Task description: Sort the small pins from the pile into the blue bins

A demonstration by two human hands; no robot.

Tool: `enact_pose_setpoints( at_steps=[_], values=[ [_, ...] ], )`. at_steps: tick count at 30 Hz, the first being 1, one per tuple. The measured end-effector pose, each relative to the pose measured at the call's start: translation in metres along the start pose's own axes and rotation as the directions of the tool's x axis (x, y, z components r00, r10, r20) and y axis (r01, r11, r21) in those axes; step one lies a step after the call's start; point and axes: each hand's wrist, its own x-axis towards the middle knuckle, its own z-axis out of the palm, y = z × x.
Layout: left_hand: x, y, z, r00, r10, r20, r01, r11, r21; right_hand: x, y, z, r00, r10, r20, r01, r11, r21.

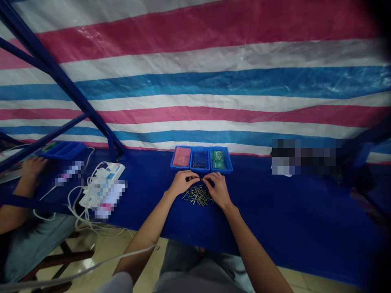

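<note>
My left hand [184, 182] and my right hand [217, 188] meet above the table, thumb and fingertips pinched. A thin, dark, screw-like piece [200, 179] spans the small gap between the fingertips, held at both ends. Just below the hands lies a loose pile of brass-coloured screws [198, 196], thin and pointing every way; their heads are too small to make out. Behind the hands three small blue bins stand side by side. Pinkish-red packets fill the left bin [172, 166], a few dark screws lie in the middle bin [200, 151], and green packets sit in the right bin [229, 167].
The blue tabletop [269, 211] runs along a striped plastic sheet [214, 81]. White power strips [114, 169] with tangled cables lie to the left. Beyond a blue metal frame [65, 89], another person's hand [33, 166] rests near a blue tray [65, 149].
</note>
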Motion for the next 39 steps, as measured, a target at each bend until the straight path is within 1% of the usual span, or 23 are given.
enact_pose_setpoints(
  at_steps=[4,9,13,17,23,31,35,39],
  values=[
    [-0.001,0.003,-0.001,0.999,0.036,0.039,-0.037,0.999,0.037,-0.001,0.001,0.002,0.999,-0.033,0.002,0.033,0.999,-0.014],
    [-0.002,0.006,-0.001,0.998,0.056,0.026,-0.058,0.996,0.072,-0.002,0.002,0.004,0.995,-0.095,0.019,0.096,0.995,-0.028],
    [-0.003,0.010,0.000,0.995,0.095,0.024,-0.097,0.989,0.113,-0.003,0.001,0.004,0.998,-0.070,0.007,0.070,0.997,-0.045],
    [-0.005,0.014,0.001,0.992,0.128,0.012,-0.129,0.981,0.148,-0.003,-0.003,0.002,0.998,-0.059,0.001,0.059,0.998,-0.024],
    [-0.006,0.014,0.005,0.981,0.187,-0.046,-0.179,0.974,0.140,-0.003,-0.005,0.000,0.997,-0.076,0.002,0.076,0.997,-0.017],
    [-0.006,0.011,0.006,0.990,0.139,0.000,-0.138,0.985,0.106,-0.002,-0.005,0.002,0.997,-0.069,0.032,0.070,0.997,-0.013],
    [-0.004,0.010,0.005,0.992,0.129,-0.008,-0.128,0.989,0.072,-0.003,-0.004,0.002,0.999,-0.049,0.024,0.049,0.999,0.003],
    [-0.004,0.011,0.004,0.996,0.089,-0.025,-0.088,0.995,0.055,-0.003,-0.002,0.004,0.999,-0.034,0.021,0.034,0.999,0.021]
  ],
)
